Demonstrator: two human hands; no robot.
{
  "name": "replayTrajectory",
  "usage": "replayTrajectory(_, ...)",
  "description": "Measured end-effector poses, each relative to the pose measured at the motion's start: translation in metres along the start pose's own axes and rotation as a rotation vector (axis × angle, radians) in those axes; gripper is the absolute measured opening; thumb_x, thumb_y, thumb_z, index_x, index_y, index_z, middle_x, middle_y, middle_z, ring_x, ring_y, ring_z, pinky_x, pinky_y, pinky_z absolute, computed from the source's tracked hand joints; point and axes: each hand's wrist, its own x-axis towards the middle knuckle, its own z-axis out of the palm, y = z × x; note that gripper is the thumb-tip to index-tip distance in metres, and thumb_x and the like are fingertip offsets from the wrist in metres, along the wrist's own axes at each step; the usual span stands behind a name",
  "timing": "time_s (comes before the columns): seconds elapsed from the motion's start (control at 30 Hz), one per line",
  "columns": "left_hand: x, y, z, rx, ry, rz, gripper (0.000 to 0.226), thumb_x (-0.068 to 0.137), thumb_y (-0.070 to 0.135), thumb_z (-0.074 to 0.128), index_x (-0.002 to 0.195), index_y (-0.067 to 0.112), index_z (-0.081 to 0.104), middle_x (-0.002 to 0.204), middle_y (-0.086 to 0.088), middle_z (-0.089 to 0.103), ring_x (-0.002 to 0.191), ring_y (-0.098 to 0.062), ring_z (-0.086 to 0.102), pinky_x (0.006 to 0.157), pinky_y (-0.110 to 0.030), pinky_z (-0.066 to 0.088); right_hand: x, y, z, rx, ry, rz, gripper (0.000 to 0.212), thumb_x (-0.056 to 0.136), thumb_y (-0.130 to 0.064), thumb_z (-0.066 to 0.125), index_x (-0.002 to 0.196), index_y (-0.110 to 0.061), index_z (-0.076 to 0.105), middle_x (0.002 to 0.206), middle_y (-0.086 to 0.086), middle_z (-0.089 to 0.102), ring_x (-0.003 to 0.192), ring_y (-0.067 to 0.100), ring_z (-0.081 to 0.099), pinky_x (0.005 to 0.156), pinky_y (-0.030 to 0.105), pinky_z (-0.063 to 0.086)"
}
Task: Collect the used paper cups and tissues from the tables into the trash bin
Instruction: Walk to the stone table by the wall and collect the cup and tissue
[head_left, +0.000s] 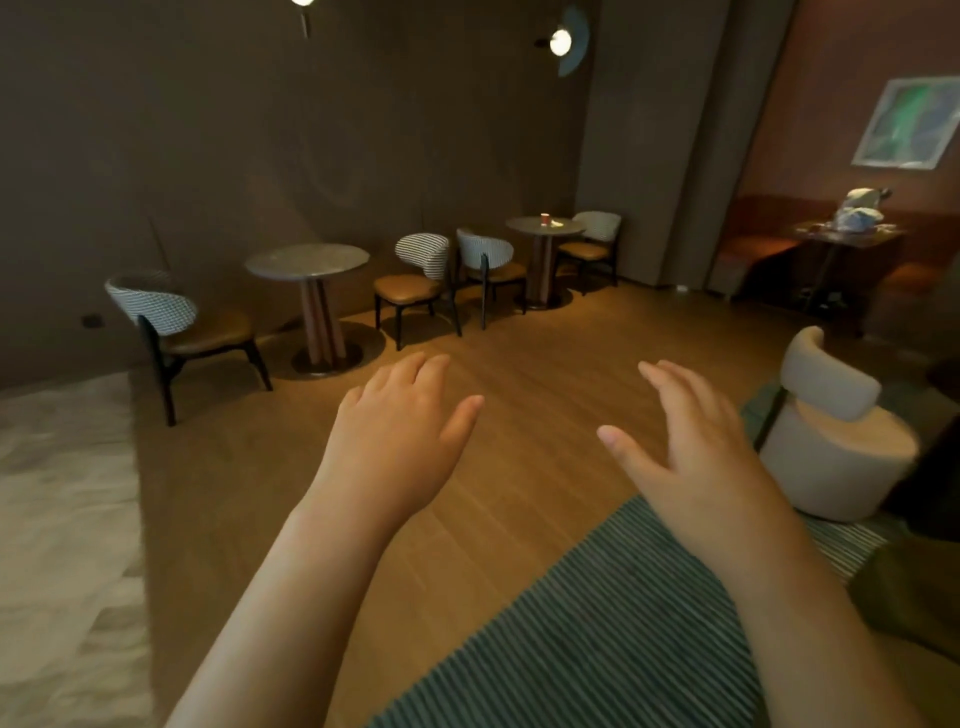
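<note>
Reaching forward with straight fingers, left hand (402, 415) and right hand (691, 441) hold nothing; paper cup (544, 219) sits on far table (524, 226).

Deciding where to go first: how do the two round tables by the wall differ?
The far round table carries a red cup and a pale tissue; the near round table shows neither. The far table stands right of the near one. Both have grey tops on pedestals.
</note>
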Motion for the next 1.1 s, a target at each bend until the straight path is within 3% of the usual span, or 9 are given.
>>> replayTrajectory(0.43,0.289,-0.019,0.138,-0.045,0.048,0.162,0.057,0.095,0.051,0.033,0.145,0.025,0.031,0.15,0.004,0.034,0.137,-0.011,0.029,0.109,-0.033,0.029,0.27,0.073,0.112,0.053,0.088,0.042,0.052,0.096,-0.035,0.045,0.144,-0.034,0.025,0.15,-0.017,0.02,0.138,0.001,0.014,0.11,0.025,0.02)
replayTrajectory(0.7,0.465,-0.05,0.195,0.016,0.026,0.113,0.054,0.096,0.051,0.031,0.144,0.026,0.032,0.149,0.005,0.034,0.137,-0.011,0.03,0.108,-0.032,0.03,0.46,0.103,0.173,0.101,0.087,0.014,0.051,0.096,-0.037,0.044,0.144,-0.033,0.027,0.148,-0.017,0.025,0.136,0.001,0.018,0.109,0.025,0.023)
replayTrajectory(0.9,0.578,-0.082,0.245,-0.033,0.066,0.09,0.051,0.096,0.048,0.035,0.143,0.026,0.035,0.147,0.006,0.038,0.135,-0.009,0.032,0.108,-0.029,0.029,0.579,0.121,0.23,0.108,0.038,-0.017,0.049,0.097,-0.038,0.041,0.144,-0.036,0.026,0.148,-0.018,0.026,0.136,-0.002,0.017,0.106,0.021,0.017)
replayTrajectory(1.1,0.719,-0.115,0.317,-0.048,0.011,0.09,0.054,0.096,0.048,0.036,0.145,0.025,0.03,0.15,0.004,0.031,0.138,-0.012,0.027,0.11,-0.034,0.028,0.718,0.141,0.287,0.06,0.064,-0.01,0.05,0.096,-0.042,0.04,0.143,-0.034,0.028,0.147,-0.016,0.029,0.135,0.001,0.022,0.11,0.028,0.028)
